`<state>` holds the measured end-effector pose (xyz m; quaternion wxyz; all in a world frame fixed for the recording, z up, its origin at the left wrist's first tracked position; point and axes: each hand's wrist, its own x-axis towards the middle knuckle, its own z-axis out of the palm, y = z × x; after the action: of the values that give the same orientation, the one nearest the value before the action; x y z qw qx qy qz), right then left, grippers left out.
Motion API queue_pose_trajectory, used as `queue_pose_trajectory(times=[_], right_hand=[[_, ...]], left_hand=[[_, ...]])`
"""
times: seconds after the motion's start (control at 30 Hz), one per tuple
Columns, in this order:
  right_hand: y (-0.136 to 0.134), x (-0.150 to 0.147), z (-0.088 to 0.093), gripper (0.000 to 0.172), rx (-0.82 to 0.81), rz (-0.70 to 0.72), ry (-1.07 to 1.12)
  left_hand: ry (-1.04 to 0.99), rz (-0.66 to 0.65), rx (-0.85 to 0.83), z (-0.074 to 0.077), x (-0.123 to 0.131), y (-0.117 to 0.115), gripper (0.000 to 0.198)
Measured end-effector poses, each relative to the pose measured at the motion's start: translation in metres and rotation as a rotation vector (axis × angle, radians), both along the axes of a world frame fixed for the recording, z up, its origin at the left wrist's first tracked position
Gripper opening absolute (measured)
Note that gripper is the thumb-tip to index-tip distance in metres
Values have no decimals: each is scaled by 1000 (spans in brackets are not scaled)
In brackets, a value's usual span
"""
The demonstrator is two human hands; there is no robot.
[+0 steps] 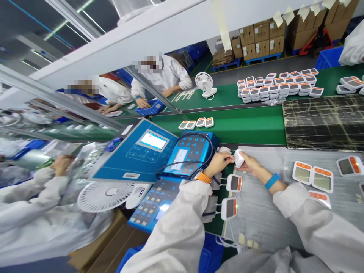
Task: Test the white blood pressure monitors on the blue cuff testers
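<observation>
Over the left edge of a grey mat, my right hand (248, 163) grips a small white device (239, 158), tilted so its screen is not visible. My left hand (219, 162), with an orange watch band at the wrist, pinches at the device's left edge; whatever lies between those fingertips is too small to make out. Just below my hands, a white device with a grey screen and orange strip (234, 183) has white leads at its left side. A similar device (229, 209) beneath it is also wired and shows a small green light.
Blue test instruments (189, 153) with black cables stand left of my hands. More devices (313, 176) lie on the grey mat (264, 204) to the right. Across the green belt (244, 127) are stacked devices (278, 88), a white fan (204, 82) and co-workers in white coats.
</observation>
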<state>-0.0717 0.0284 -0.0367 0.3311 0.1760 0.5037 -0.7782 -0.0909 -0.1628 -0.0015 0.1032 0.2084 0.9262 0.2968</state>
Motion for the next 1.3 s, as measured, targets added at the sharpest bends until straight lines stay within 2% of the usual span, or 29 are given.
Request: queue_pose_trajectory(times=[0.23, 0.6, 0.73, 0.9, 0.97, 1.03, 1.07, 1.1, 1.2, 1.3], right_hand=[[0, 2, 2, 44, 6, -17, 21], [-14, 4, 0, 33, 100, -92, 54], [-20, 6, -3, 30, 137, -131, 93], [-33, 9, -11, 36, 202, -191, 140], [-34, 9, -10, 43, 256, -191, 180], [-30, 9, -6, 53, 336, -150, 244], [-26, 9, -3, 56, 384, -104, 295], [-20, 11, 0, 56, 436, -46, 359], [4, 24, 4, 46, 621, 134, 559], [27, 49, -2, 34, 725, 296, 706]], left_hand=[[20, 24, 72, -6, 3, -3, 6], [30, -9, 97, -7, 1, -2, 10], [38, 37, 120, -8, 3, -1, 9], [41, 66, 12, -2, 3, 0, 5], [10, 75, -80, 6, 4, 3, 33], [3, 55, -182, 14, 5, 8, 69], [11, 29, -223, 17, 4, 12, 79], [18, 0, -249, 20, 3, 15, 81], [-26, -69, -222, 21, -2, 22, 69], [-104, -89, -173, 19, -1, 15, 80]])
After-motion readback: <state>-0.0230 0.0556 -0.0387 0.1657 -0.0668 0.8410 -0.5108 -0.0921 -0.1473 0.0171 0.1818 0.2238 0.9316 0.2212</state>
